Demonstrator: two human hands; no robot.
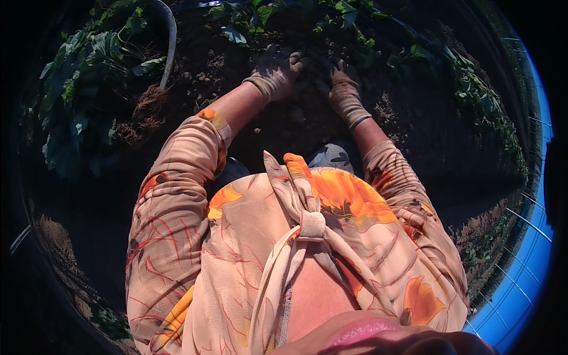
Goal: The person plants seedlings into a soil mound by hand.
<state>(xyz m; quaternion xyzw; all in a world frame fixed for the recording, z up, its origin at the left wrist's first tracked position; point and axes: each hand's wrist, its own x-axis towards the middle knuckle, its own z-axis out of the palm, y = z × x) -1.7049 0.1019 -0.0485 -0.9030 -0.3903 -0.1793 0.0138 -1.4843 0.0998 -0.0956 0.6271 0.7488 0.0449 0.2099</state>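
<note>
My left hand (276, 73), in a dirty work glove, rests on loose dark soil (298, 114) with its thumb and fingers apart. My right hand (344, 92), gloved the same way, reaches into the soil a short way to the right. Its fingertips lie in shadow and are hard to make out. I see nothing held in either glove. Clods surround both hands, and leafy green plants (255, 17) grow just beyond them.
To the left lies a heap of leafy plants (84, 84) with bare brown roots (148, 104). A curved grey pipe or hose (170, 42) passes beside it. Leafy vines (481, 91) run along the right. Farther right is a blue sheet (517, 284) crossed by thin lines. My knee (332, 157) is below my hands.
</note>
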